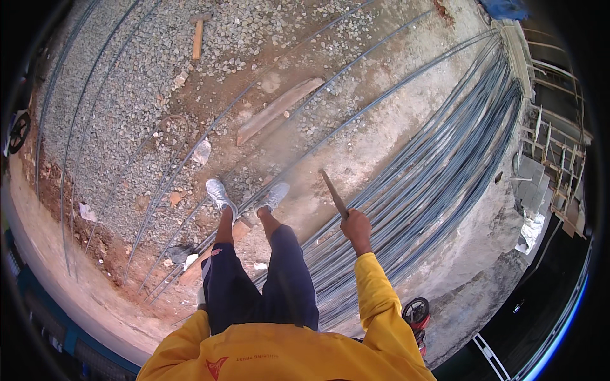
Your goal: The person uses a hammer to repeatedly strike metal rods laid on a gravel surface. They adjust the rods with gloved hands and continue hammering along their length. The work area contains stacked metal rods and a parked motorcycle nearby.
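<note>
Building site outdoors, bundled steel bars [438, 168], gravel [149, 79], loose plank [278, 113]

one fisheye cam up on the head, aimed down. yellow jacket [279, 352] is super close at the bottom edge, ground [362, 152] by the white shoes [220, 192] way farther off.

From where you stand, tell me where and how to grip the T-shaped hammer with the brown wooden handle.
Preferably wrap a hand round the near half of its straight wooden handle, from the near side: the hammer lies on grey gravel with its crosswise head farthest and the handle pointing roughly toward the white shoes.
</note>
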`<act>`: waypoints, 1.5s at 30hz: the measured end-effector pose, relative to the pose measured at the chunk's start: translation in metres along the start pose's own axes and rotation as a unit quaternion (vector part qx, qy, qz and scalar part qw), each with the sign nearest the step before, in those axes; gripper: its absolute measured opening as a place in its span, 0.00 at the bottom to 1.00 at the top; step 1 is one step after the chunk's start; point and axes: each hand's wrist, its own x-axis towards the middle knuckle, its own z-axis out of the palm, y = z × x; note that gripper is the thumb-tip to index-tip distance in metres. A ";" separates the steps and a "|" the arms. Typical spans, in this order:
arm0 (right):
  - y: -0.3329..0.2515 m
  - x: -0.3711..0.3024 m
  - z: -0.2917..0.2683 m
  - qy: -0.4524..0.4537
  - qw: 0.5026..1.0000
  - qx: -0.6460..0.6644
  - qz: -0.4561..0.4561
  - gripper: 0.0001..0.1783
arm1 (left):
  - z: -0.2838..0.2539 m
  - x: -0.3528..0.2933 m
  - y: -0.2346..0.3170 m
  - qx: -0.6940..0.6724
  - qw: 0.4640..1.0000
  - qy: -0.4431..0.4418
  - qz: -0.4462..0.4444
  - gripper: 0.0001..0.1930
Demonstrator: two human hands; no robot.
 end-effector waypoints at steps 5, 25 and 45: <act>-0.013 -0.017 0.018 -0.002 0.999 0.010 0.052 0.14 | -0.041 0.033 -0.013 -0.020 0.998 0.042 0.042 0.24; 0.041 0.079 0.038 -0.267 0.963 0.016 0.012 0.19 | -0.062 -0.141 0.230 -0.170 0.947 0.274 0.005 0.22; -0.121 0.232 -0.129 -0.022 0.916 -0.169 -0.362 0.32 | -0.036 0.148 0.334 -0.330 0.895 0.274 0.119 0.20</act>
